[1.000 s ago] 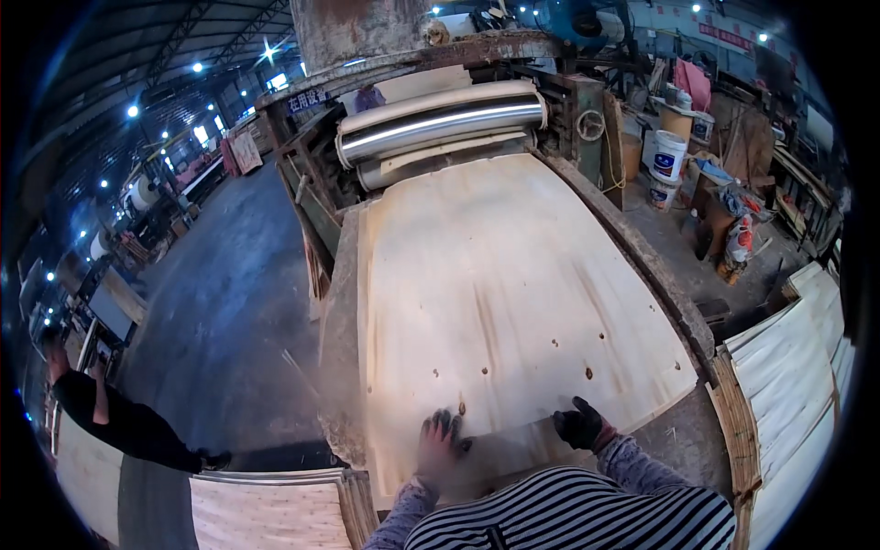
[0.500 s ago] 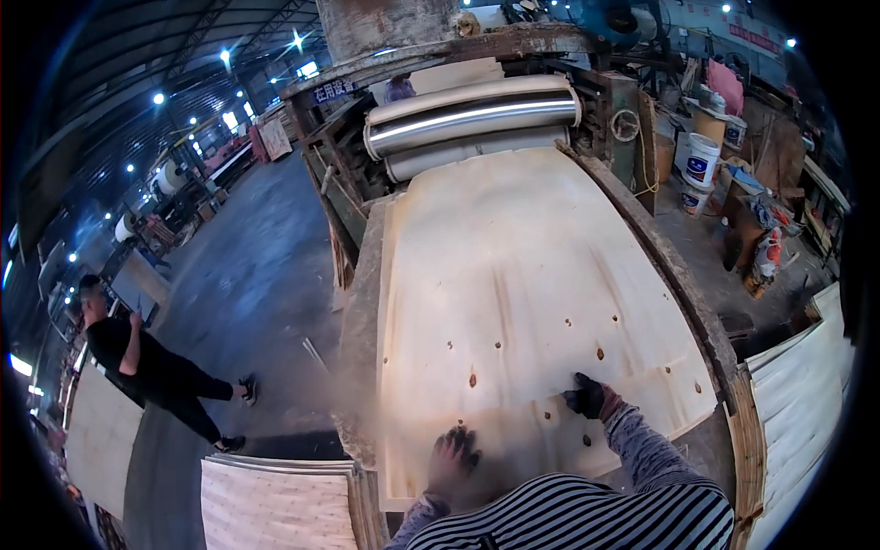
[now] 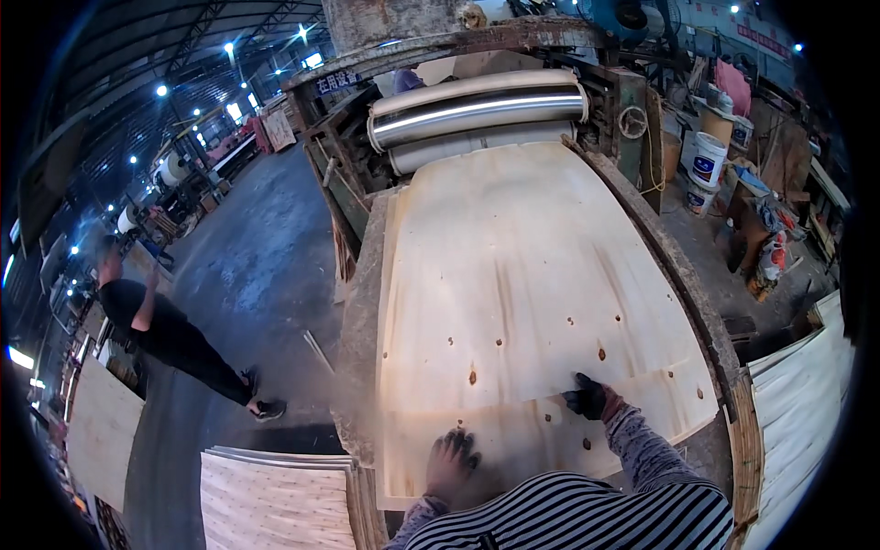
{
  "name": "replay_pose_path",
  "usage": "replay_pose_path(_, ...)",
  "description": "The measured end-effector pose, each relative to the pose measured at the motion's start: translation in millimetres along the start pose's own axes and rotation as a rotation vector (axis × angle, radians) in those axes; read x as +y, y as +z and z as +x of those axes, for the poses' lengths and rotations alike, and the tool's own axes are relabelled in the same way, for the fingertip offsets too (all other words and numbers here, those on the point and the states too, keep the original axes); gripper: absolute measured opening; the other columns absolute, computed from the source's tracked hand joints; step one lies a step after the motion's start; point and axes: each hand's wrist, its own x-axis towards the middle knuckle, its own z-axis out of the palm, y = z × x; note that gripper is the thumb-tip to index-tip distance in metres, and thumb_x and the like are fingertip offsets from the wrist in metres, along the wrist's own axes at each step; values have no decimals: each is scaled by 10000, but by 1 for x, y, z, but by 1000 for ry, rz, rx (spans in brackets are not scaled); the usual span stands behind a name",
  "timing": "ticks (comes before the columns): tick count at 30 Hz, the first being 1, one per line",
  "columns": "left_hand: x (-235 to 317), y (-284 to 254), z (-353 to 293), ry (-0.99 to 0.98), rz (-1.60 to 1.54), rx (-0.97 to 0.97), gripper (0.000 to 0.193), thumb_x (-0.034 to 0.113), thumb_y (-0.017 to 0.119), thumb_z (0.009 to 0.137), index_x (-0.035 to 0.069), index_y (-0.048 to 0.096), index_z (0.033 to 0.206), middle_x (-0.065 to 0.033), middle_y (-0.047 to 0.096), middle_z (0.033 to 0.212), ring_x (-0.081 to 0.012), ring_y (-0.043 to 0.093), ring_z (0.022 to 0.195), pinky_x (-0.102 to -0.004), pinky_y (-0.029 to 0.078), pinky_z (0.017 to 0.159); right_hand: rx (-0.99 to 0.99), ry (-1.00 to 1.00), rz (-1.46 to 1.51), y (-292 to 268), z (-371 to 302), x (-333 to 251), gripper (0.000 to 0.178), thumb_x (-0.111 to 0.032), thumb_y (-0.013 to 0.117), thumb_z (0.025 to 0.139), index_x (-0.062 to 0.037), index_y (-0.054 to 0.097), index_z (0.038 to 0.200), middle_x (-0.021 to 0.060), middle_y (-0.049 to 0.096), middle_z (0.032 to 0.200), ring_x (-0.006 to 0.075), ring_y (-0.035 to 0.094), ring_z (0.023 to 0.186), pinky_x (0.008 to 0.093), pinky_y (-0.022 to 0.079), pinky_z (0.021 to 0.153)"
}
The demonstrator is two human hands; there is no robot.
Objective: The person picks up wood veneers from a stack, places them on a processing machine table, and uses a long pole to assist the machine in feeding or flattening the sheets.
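Wood veneer sheets (image 3: 532, 284), pale with brown streaks and dark knots, lie flat in front of the rollers. A crosswise edge shows near my hands, where one sheet overlaps another. My left hand (image 3: 452, 461) is gloved with dark fingertips and rests on the near part of the veneer, its fingers spread. Farther right, my right hand (image 3: 587, 397) wears a dark glove and lies on the veneer beside that edge, fingers stretched to the left and thumb apart. Neither hand grips anything.
Two rollers (image 3: 481, 112) span the machine's far end, within a worn frame. Veneer stacks stand at lower left (image 3: 275, 502) and right (image 3: 802, 412). A person in dark clothes (image 3: 170, 325) walks on the left floor. White buckets (image 3: 707, 160) stand at far right.
The person on the left has stepped nearer the machine. My hands stay in the same places on the veneer, and the view has shifted slightly.
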Motion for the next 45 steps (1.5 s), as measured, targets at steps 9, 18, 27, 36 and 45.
replay_pose_path(9, 1, -3, 1, 9, -33, 19, 535, 424, 415, 839, 168, 339, 1303, -77, 281, 1371, -253, 222, 1274, -410, 132, 1049, -4, -97, -50, -11, 6, 4, 398, -407, 566, 795, -66, 549, 1001, 115, 610, 766, 226, 537, 630, 326, 437, 589)
replay_pose_path(18, 1, -1, -3, 7, -45, 26, 539, 431, 431, 825, 121, 392, 1264, -80, 282, 1371, -263, 223, 1273, -418, 131, 1050, 40, -169, -22, -17, 18, -6, 353, -344, 557, 814, -67, 523, 1030, 163, 616, 820, 268, 593, 685, 353, 492, 606)
replay_pose_path(27, 0, -4, 1, -2, -88, 21, 567, 443, 426, 827, 149, 341, 1304, -78, 270, 1378, -267, 230, 1270, -414, 131, 1049, 140, -169, -10, -7, 52, -45, 370, -327, 589, 792, -48, 524, 1026, 177, 614, 838, 278, 594, 669, 363, 504, 599)
replay_pose_path(36, -4, 4, -4, -25, -54, 7, 563, 441, 426, 828, 167, 331, 1311, -79, 262, 1382, -250, 220, 1278, -410, 131, 1048, 84, -273, -88, 20, 73, -73, 404, -334, 596, 784, -5, 491, 993, 169, 594, 785, 255, 556, 604, 337, 454, 512)
replay_pose_path(45, -6, 8, -11, 35, 30, -49, 541, 434, 440, 818, 106, 406, 1247, -99, 281, 1368, -275, 222, 1272, -438, 128, 1043, -151, -211, 385, 31, 170, -174, 317, -179, 619, 759, 14, 528, 994, 220, 570, 1004, 355, 533, 980, 485, 468, 821)
